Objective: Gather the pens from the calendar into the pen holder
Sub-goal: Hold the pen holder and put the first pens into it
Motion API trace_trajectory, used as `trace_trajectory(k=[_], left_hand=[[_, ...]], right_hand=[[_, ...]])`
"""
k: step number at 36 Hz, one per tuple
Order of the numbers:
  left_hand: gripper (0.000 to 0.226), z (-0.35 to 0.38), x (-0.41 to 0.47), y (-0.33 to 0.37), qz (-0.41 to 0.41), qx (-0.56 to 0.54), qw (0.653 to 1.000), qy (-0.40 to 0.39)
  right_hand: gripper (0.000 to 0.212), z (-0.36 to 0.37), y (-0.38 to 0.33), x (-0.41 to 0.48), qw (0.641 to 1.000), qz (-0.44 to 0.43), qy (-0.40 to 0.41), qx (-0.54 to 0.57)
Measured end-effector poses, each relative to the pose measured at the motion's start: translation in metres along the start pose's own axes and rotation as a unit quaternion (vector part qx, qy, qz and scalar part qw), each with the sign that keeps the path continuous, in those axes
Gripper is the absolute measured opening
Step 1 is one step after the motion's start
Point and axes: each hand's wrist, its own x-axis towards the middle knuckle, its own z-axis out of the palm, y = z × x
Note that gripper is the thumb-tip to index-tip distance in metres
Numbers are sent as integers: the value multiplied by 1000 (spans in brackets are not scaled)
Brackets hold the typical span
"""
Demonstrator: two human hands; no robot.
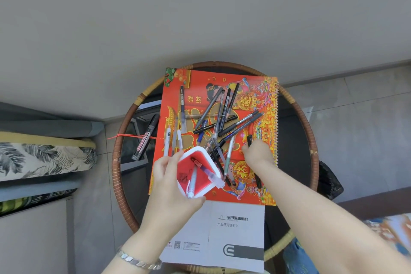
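Observation:
A red and gold spiral-bound calendar (200, 82) lies on a round glass table. Several pens (222, 118) are scattered in a loose pile across its middle. My left hand (171, 187) holds a red pen holder with a white rim (184, 173), tilted toward me above the calendar's near left part. Two pens (200, 167) stick out of it. My right hand (259, 153) rests on the calendar's right side with its fingers closed around a black pen (249, 139) that lies there.
A round table with a rattan rim (311, 131) carries everything. A black whiteboard marker (145, 138) lies on the glass left of the calendar. A white instruction booklet (224, 236) lies near me. A cushioned seat with a leaf pattern (40, 158) stands at the left.

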Motion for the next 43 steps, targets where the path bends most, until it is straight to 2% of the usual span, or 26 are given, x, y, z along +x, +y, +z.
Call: trace_trajectory(k=[3, 6, 8, 10, 13, 15, 17, 20, 23, 25, 27, 29, 30, 31, 33, 35, 37, 39, 43], left_hand=[[90, -1, -2, 0, 1, -4, 1000, 2], [88, -3, -4, 0, 0, -8, 1000, 1], [89, -6, -5, 1, -5, -3, 1000, -3], [90, -8, -6, 2, -9, 2, 1000, -9], [91, -9, -8, 8, -7, 7, 1000, -20], [91, -8, -10, 14, 0, 9, 1000, -30], [91, -5, -13, 19, 13, 13, 999, -38], [92, 0, -16, 25, 39, 6, 999, -36], [90, 5, -15, 26, 57, -4, 998, -31], [88, 6, -14, 26, 55, -7, 998, -24], [87, 3, -13, 26, 39, -9, 999, -15], [85, 1, -12, 26, 24, -13, 1000, -8], [85, 0, -11, 25, 19, -14, 1000, -4], [85, -1, -11, 23, 17, -13, 1000, -2], [89, -1, -9, 18, 11, -13, 1000, -1], [93, -2, -9, 14, 3, -13, 1000, -4], [95, -3, -9, 12, -1, -7, 1000, -8], [94, -3, -9, 9, -3, 1, 1000, -10], [91, -3, -9, 6, -1, 18, 1000, -12]], right_hand=[[29, -10, 10, -12, 994, -46, -59, 75], [17, -29, 20, -38, 979, -67, -106, 158], [16, -45, 27, -58, 973, -94, -110, 179], [30, -62, 28, -82, 964, -143, -94, 203], [12, -86, 18, -123, 929, -259, -65, 255], [19, -92, 8, -145, 910, -304, -66, 274], [21, -90, 1, -157, 904, -329, -76, 261], [10, -77, -6, -162, 917, -355, -75, 166], [10, -72, -9, -163, 918, -373, -63, 122], [10, -75, -11, -165, 927, -352, -46, 119], [22, -80, -10, -162, 944, -296, -38, 142], [32, -88, -9, -155, 962, -196, -75, 172], [28, -92, -8, -150, 961, -128, -118, 216], [20, -96, -8, -144, 943, -52, -174, 278], [20, -106, -8, -135, 873, 72, -281, 393], [27, -117, -9, -131, 816, 135, -364, 428], [30, -123, -9, -130, 793, 165, -412, 418], [30, -124, -11, -129, 829, 153, -404, 353], [16, -120, -27, -141, 914, 58, -361, 177]])
